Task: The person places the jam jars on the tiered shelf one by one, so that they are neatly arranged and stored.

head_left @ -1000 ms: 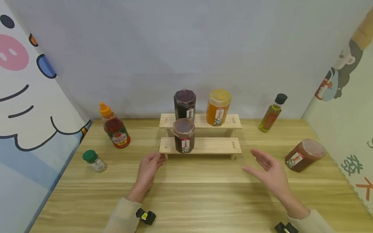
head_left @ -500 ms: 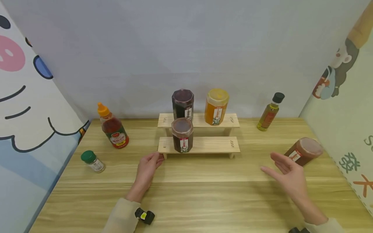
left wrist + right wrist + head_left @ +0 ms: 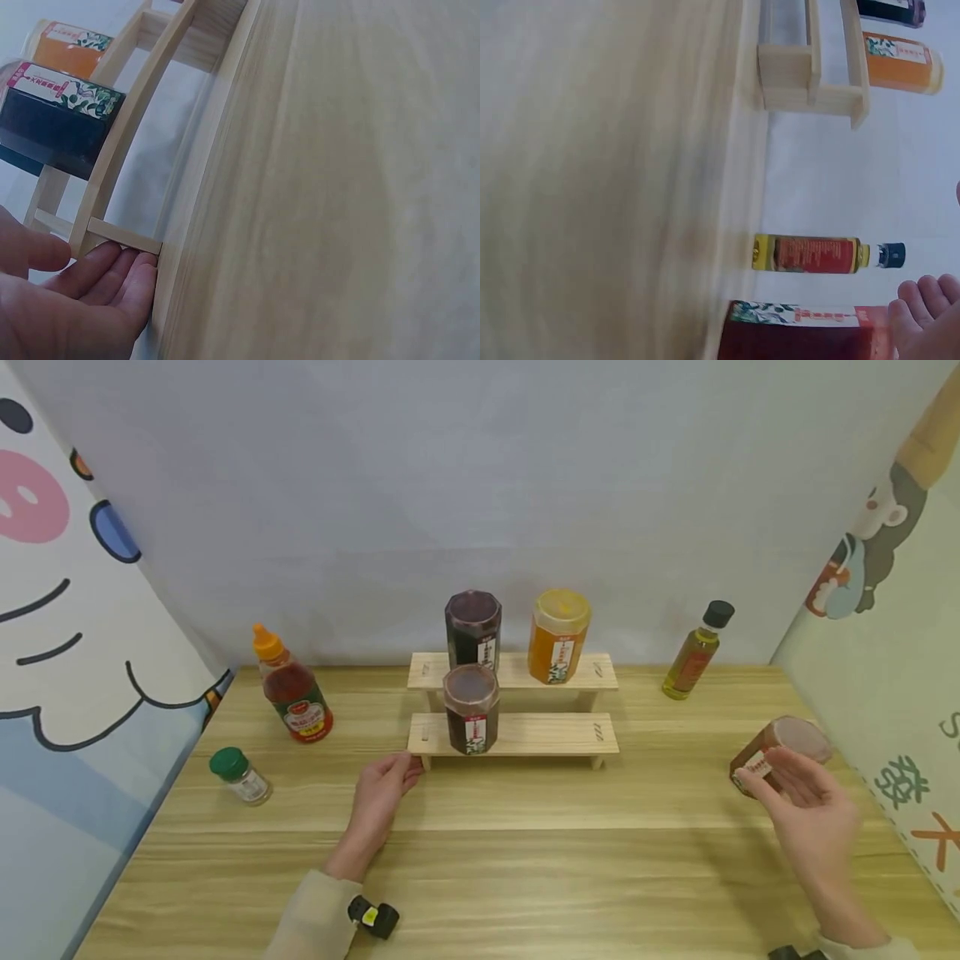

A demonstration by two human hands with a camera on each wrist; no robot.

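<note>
My right hand (image 3: 813,810) reaches over the brown jar (image 3: 780,752) at the worktop's (image 3: 525,852) right edge, fingers loose, not gripping. My left hand (image 3: 381,793) rests relaxed against the wooden rack (image 3: 540,735).

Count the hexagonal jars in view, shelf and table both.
4. Dark jar and orange honey jar on the upper shelf tier; brown jar on the lower tier; reddish-brown jar on the table at the right hand. None looks hidden.
</note>
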